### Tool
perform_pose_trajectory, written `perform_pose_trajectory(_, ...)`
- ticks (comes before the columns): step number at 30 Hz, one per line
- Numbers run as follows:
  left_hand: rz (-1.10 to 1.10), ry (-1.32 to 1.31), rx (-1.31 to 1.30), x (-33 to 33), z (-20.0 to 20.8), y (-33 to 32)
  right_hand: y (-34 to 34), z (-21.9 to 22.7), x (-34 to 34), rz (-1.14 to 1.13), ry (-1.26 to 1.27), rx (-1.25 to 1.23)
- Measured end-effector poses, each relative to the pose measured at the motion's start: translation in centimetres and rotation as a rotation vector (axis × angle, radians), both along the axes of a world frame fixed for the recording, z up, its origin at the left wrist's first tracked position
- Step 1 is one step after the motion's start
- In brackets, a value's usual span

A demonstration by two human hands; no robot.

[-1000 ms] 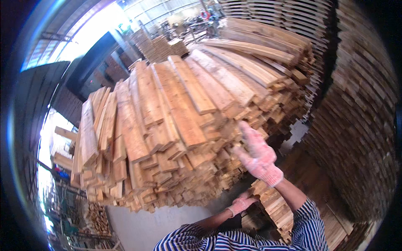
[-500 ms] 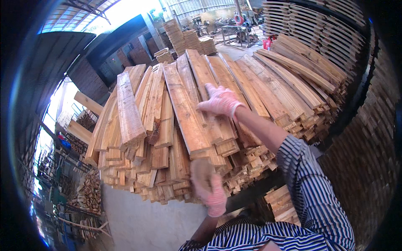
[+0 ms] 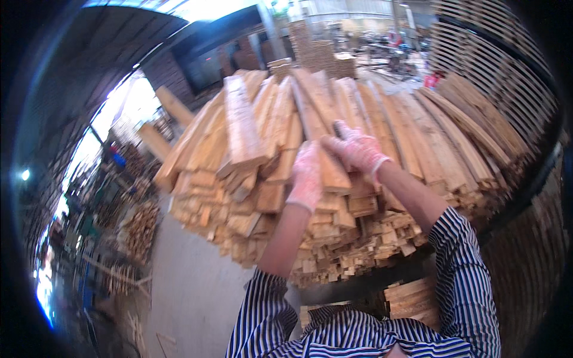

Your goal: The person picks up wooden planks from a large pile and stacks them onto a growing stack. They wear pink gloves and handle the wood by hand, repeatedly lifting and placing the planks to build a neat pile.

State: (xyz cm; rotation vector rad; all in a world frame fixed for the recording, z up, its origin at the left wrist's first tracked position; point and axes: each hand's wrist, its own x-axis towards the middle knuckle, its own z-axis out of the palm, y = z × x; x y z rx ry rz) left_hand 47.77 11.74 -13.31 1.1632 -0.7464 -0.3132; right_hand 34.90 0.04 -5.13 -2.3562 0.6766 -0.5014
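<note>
Both my hands wear pinkish-white knit gloves and rest on a big pile of sawn wooden planks. My left hand (image 3: 307,173) lies along the left side of a plank (image 3: 334,172) near its close end, fingers pointing away from me and somewhat blurred. On that plank's right side is my right hand (image 3: 360,150), with thumb and fingers apart and the fingertips on the wood. Left of my hands, a wide pale plank (image 3: 243,128) lies on top of the pile. The undersides of both hands are hidden.
Uneven plank ends (image 3: 322,256) face me along the pile's front. Tall stacks of slats (image 3: 495,59) stand at the right, and more stacked boards (image 3: 313,51) behind. Wood scraps (image 3: 142,230) are heaped at the left beyond the concrete floor (image 3: 191,280).
My left hand has risen from the pile's front edge onto the planks beside my right hand. The blurred tan shape near it no longer shows. The whole scene has shifted rightward in view.
</note>
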Motion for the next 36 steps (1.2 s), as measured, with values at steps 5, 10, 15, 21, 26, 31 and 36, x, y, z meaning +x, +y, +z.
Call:
perform_pose_trajectory(5,-0.178,0.424,0.129,-4.6,4.9,-1.8,-1.2,-0.3,-1.2,0.142,-0.358,0.452)
perform_pose_trajectory(10,-0.151,0.326,0.463,-8.5,7.5,-2.3,-1.1,1.3,-8.9,0.146,-0.252,0.753)
perform_pose_trajectory(15,-0.589,0.329,0.333,-14.1,5.0,4.6,3.3,1.4,-19.7,0.302,-0.081,0.109)
perform_pose_trajectory(21,-1.254,0.838,0.23,-20.8,-1.0,10.3,11.0,-2.2,-30.1,0.159,-0.268,0.989)
perform_pose_trajectory(26,-0.927,0.779,-0.069,-23.1,-6.8,8.5,14.5,-7.2,-36.1,-0.01,-0.388,0.962)
perform_pose_trajectory(31,-0.611,0.692,-0.083,-28.3,-11.6,1.0,17.7,-11.0,-40.4,-0.322,-0.067,0.395)
perform_pose_trajectory(36,-0.768,0.577,-0.215,-36.6,-12.7,-0.7,19.0,-13.3,-44.9,-0.493,0.189,-0.111)
